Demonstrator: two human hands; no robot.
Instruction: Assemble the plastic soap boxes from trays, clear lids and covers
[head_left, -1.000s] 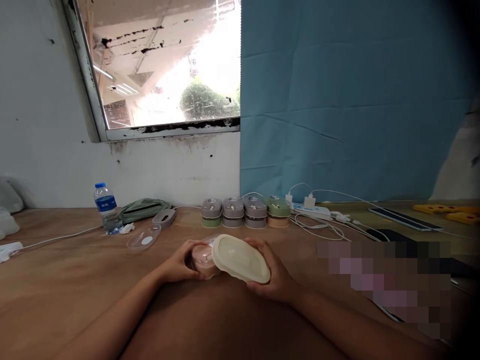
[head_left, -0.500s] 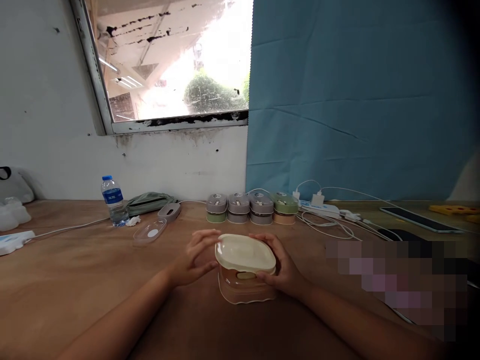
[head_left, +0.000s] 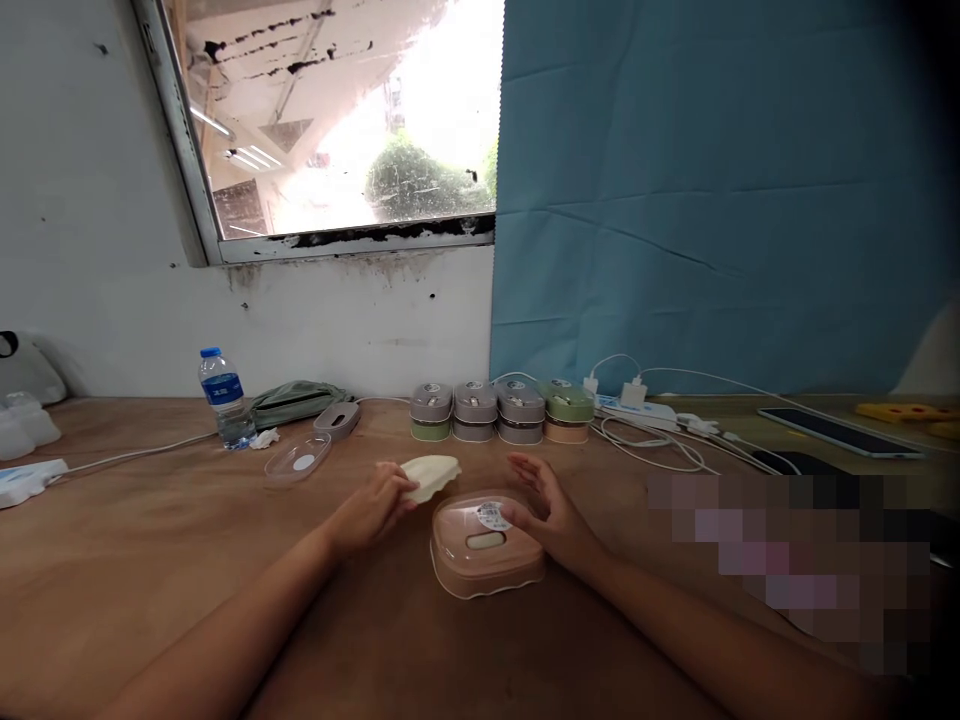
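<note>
A pinkish-brown box with a clear cover and a white label lies before me on the table. Pinched in my left hand is a cream-coloured tray-like piece, held tilted just behind and left of the box. My right hand is open over the box's right side, its thumb near the label; whether it touches the cover I cannot tell.
Several small stacked boxes stand along the wall. A clear lid, a grey oval piece, a green pouch and a water bottle are at the left. Cables, a power strip and a phone lie at the right.
The cream piece has come off the top of the box and moved left in my left hand. My right hand has let go of it, and the box's labelled top now shows.
</note>
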